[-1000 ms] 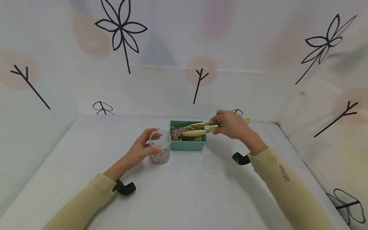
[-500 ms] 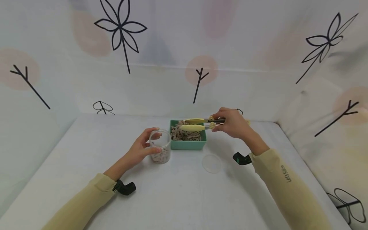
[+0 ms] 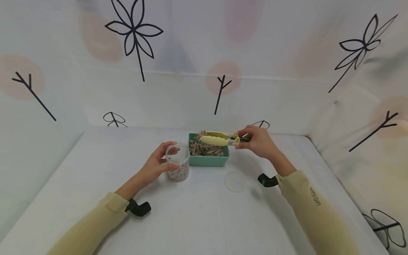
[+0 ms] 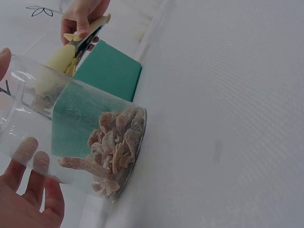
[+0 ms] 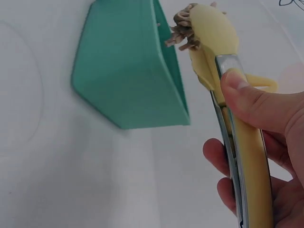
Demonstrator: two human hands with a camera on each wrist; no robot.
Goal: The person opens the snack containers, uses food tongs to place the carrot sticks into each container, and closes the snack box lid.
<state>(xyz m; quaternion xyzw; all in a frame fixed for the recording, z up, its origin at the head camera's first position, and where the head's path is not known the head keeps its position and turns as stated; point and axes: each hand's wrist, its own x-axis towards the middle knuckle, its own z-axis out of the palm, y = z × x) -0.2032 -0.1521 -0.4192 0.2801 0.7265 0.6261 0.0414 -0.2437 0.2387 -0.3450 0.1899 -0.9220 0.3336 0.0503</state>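
My left hand (image 3: 154, 166) holds a clear round jar (image 3: 182, 169) upright on the table, fingers and thumb around its sides. Wrinkled, light-brown dried pieces (image 4: 116, 147) lie in its lower part. Beside it stands a green rectangular box (image 3: 208, 162) with more such pieces (image 3: 205, 150) inside. Over the box, my right hand (image 3: 259, 141) grips yellow-tipped tongs (image 3: 215, 140) by their handles. The tong tips pinch a small clump of the dried pieces (image 5: 185, 28), seen closely in the right wrist view.
A clear round lid (image 3: 235, 182) lies flat on the white table (image 3: 197, 216), in front of the box to the right. Behind the table hangs a patterned cloth (image 3: 178, 99).
The tongs have risen from among the pieces in the box, and their tips have drawn together on a clump. My left hand and the jar have stayed still.
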